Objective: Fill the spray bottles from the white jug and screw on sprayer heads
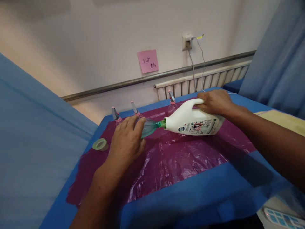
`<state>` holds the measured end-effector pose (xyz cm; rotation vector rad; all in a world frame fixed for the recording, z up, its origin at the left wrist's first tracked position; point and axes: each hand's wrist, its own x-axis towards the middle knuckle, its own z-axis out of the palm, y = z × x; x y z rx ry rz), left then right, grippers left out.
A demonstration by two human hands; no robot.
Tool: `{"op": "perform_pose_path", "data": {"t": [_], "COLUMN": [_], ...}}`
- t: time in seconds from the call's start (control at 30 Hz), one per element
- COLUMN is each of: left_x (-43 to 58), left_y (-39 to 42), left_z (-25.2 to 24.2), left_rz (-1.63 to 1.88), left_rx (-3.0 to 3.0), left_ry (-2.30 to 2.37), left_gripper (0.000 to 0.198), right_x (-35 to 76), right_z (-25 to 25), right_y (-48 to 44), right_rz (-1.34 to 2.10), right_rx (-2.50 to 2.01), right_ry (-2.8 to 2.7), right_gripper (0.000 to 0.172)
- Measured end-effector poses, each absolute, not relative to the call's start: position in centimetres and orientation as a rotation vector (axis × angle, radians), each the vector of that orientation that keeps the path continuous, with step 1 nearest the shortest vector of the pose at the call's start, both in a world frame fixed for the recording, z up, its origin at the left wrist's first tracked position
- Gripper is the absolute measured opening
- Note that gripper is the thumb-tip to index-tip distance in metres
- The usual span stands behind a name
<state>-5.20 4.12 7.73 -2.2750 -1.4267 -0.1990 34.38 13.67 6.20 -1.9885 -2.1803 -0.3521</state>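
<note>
My left hand (127, 136) is wrapped round a clear teal plastic bottle (149, 127) lying on its side, its back end hidden by my fingers. Its green neck meets the mouth of a white jug (183, 117) with a printed label, and I cannot tell whether one sits inside the other. The jug is tipped almost level, pointing left, and my right hand (215, 100) grips it by the handle. A pale green cap (100, 145) lies to the left of my left hand. Behind the hands stand spray bottles with grey triggers and pink collars: one (116, 115), another (135, 108) and a third (172, 98).
A shiny purple plastic sheet (166, 165) covers part of the blue table (190, 192). Behind are a wall rail (119, 85), a radiator (202, 82) and a socket (187, 42) with cables. Blue curtains (30, 143) hang at both sides. A power strip (283, 218) sits low right.
</note>
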Motion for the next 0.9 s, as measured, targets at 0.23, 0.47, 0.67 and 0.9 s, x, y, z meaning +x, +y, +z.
{"op": "perform_pose_path", "data": {"t": [0.23,0.47,0.67,0.9], "left_x": [-5.07,-5.19,-5.05,-4.85], "left_y": [4.13,4.17,4.16,4.20], "left_z": [8.05,7.98,8.17,8.43], "left_rz": [-0.220,-0.225,-0.201,-0.164], "left_rx": [-2.301,-2.302,-2.304,-2.290], "left_ry": [-1.422,-1.399,-1.409,-1.398], "left_gripper": [0.073,0.073,0.072,0.070], "right_x": [34.45,34.55,34.68,34.69], "right_z": [6.18,6.22,6.12,6.16], "right_y": [13.58,13.57,13.79,13.61], "right_rz": [-0.335,-0.345,-0.359,-0.338], "right_rx": [-1.979,-1.957,-1.966,-1.977], "right_ry": [-2.159,-2.170,-2.173,-2.177], "right_gripper": [0.053,0.053,0.050,0.054]}}
